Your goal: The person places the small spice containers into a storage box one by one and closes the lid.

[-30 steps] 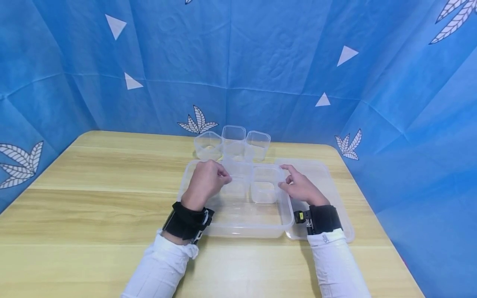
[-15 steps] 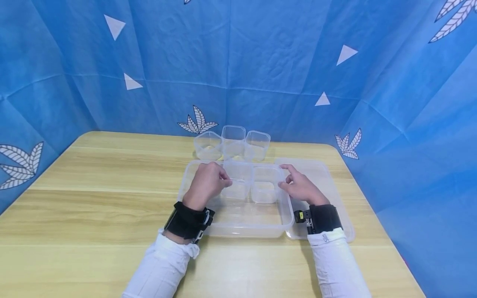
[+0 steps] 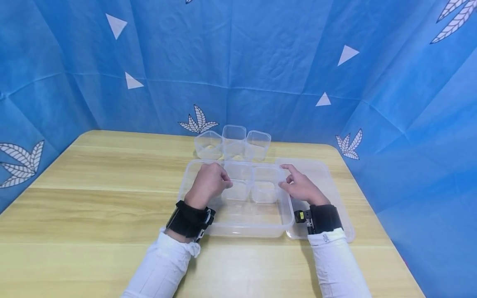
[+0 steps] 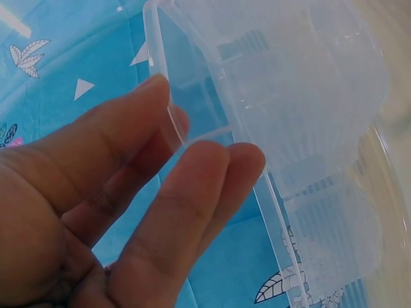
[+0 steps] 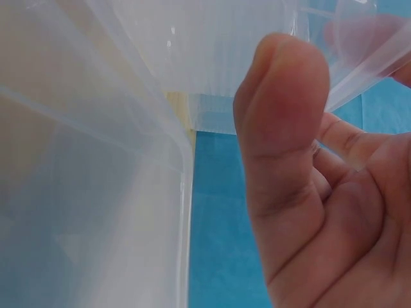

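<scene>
A large clear plastic box (image 3: 244,230) lies on the table with two small clear cups inside, along its far wall. My left hand (image 3: 209,182) pinches the rim of the left cup (image 3: 238,191); the left wrist view shows the fingertips on both sides of the cup's rim (image 4: 209,135). Beside it is the second cup (image 3: 264,193), near the box's right wall. My right hand (image 3: 302,188) holds the box's right rim, thumb and forefinger spread along it. In the right wrist view the thumb of my right hand (image 5: 334,192) lies against clear plastic.
Three clear cups stand behind the box: a left one (image 3: 208,147), a middle one (image 3: 234,142) and a right one (image 3: 258,145). A flat clear lid (image 3: 335,198) lies to the right, partly under the box's edge. Blue patterned cloth (image 3: 268,49) hangs behind the wooden table (image 3: 93,198).
The left cup has been lowered to the box's floor, with my left hand moving slightly down with it. My right hand has stayed on the rim.
</scene>
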